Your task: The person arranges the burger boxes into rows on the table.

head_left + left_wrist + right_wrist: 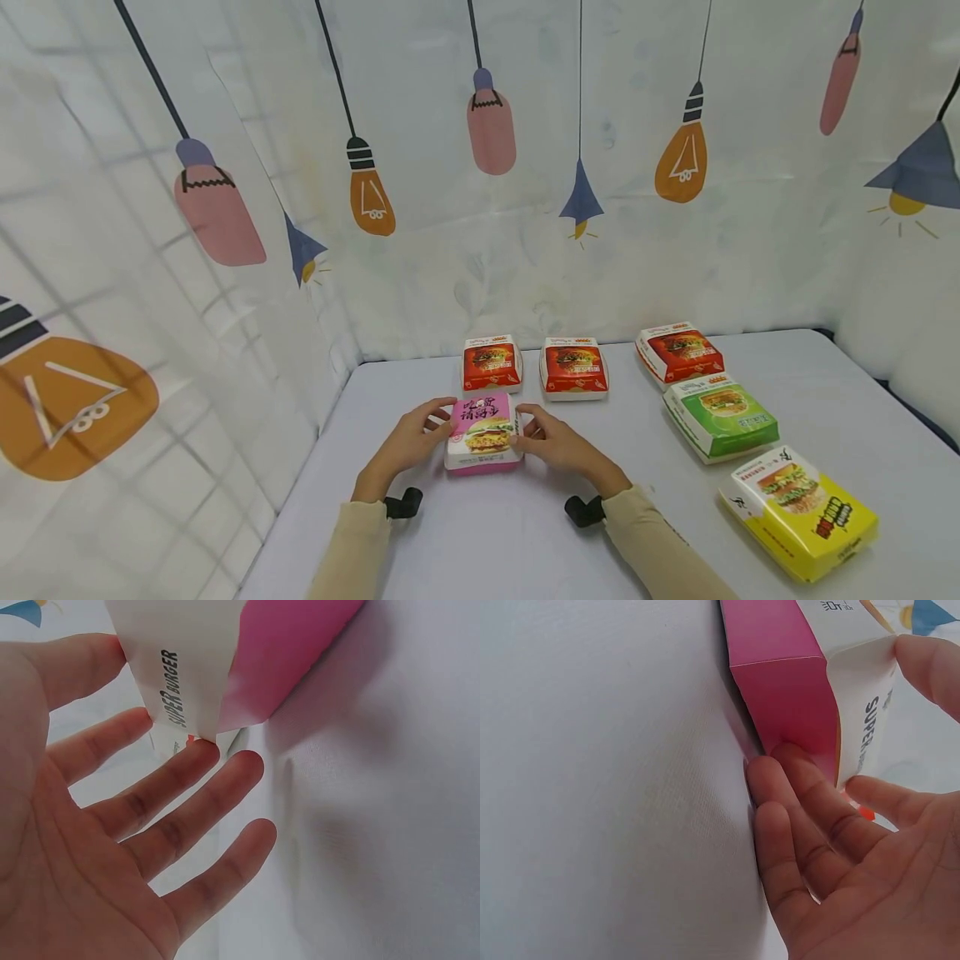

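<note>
A pink-and-white burger box (483, 429) with a burger picture on its lid lies on the white table between both hands. My left hand (412, 437) holds its left side, thumb and index fingertips at the white side panel, the other fingers spread below, as the left wrist view shows. On the opposite side, my right hand (558, 442) holds the box with thumb and index finger at the lid's edges. In the right wrist view, a fingertip touches the pink lower wall (791, 705) and two lower fingers rest close to the tabletop.
Just behind the pink box stands a red burger box (491, 364), with a second red box (574, 368) to its right. Farther right, another red box (680, 352), a green box (722, 417) and a yellow box (801, 510) form a slanting row. A lamp-patterned curtain (525, 275) hangs behind the table.
</note>
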`<state>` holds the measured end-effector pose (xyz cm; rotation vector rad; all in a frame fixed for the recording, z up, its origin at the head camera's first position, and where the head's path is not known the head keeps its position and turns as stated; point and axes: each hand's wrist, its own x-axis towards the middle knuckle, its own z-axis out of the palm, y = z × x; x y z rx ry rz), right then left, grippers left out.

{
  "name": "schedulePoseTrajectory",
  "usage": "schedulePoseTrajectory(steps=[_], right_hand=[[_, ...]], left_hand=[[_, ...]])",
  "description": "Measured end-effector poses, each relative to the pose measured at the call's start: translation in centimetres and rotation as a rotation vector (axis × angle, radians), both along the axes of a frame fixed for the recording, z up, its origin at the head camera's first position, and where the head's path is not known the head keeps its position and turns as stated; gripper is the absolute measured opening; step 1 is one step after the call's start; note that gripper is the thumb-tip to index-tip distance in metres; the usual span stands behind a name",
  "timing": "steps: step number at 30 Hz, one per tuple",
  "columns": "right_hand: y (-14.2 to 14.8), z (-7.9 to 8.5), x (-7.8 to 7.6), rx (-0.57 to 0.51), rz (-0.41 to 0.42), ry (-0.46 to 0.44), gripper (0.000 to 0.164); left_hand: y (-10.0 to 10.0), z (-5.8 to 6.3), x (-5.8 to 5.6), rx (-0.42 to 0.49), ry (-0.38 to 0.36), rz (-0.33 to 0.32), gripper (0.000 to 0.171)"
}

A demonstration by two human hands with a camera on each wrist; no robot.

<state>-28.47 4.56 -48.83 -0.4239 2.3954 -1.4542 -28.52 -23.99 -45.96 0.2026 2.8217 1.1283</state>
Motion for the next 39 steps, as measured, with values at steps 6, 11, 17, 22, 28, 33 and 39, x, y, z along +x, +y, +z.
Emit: schedulePoseTrajectory(steps=[6, 11, 17, 22, 28, 33, 39], right_hand=[[-0.3, -0.1, 0.0, 0.014, 0.009, -0.002, 0.074], [-0.4, 0.1, 0.2, 0.013, 0.029, 0.0, 0.075], [-0.3, 0.3, 0.4, 0.006, 0.035, -0.006, 0.077], [0.0, 0.3, 0.4, 0.007, 0.05, -0.007, 0.079], [0.6, 0.2, 0.0, -0.003, 0.064, -0.019, 0.078], [1.0, 0.5, 0.0, -0.011, 0.079, -0.01, 0.072], [1.6, 1.7, 0.0, -0.051, 0.064, 0.014, 0.064]], left_hand=[[-0.1, 0.3, 0.2, -0.004, 0.0, -0.013, 0.052], [-0.2, 0.4, 0.3, -0.014, 0.003, -0.025, 0.052], [-0.2, 0.3, 0.2, -0.016, -0.002, -0.013, 0.051], [-0.2, 0.4, 0.2, -0.011, -0.006, -0.015, 0.052], [-0.2, 0.5, 0.3, -0.018, 0.016, 0.006, 0.052], [-0.3, 0.9, 0.4, -0.02, 0.085, 0.027, 0.049], [0.0, 2.1, 0.5, 0.01, 0.209, 0.019, 0.041]])
